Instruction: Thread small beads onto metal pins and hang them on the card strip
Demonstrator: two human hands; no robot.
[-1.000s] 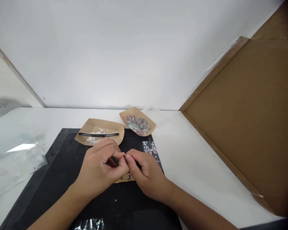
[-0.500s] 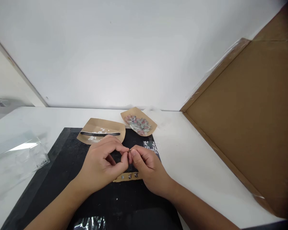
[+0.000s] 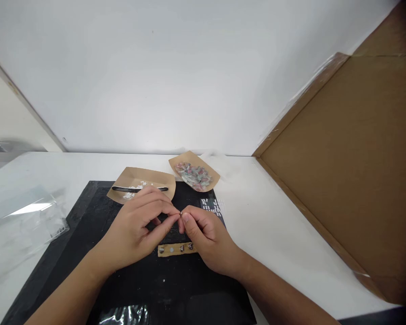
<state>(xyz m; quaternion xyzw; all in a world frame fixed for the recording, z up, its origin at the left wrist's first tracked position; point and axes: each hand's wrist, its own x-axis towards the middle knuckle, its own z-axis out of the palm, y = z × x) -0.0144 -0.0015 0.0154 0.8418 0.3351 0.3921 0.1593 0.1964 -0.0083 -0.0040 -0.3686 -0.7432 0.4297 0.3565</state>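
The step in hand seems to be fine fingertip work: left hand and right hand both pinch one tiny dark piece above the black mat. The tan strip lies nearer the person, partly covered; any next move calls, I judge, for light, steady fingers.

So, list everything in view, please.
Table: one, white, foreground
Wall: one, white, behind
Cardboard: one, brown, right
Plastic: count unclear, transparent, left
Mat: one, black, on table
Trays: two, brown, mat's far edge
Tool: one, black, left tray
Bits: many, white, left tray
Packets: many, multicoloured, right tray
Chips: many, white, mat's right edge
Strip: one, tan, on mat
Studs: three visible, silvery, on strip
Piece: one, dark, over mat
Left hand: one, bare, pinching piece
Right hand: one, bare, pinching piece
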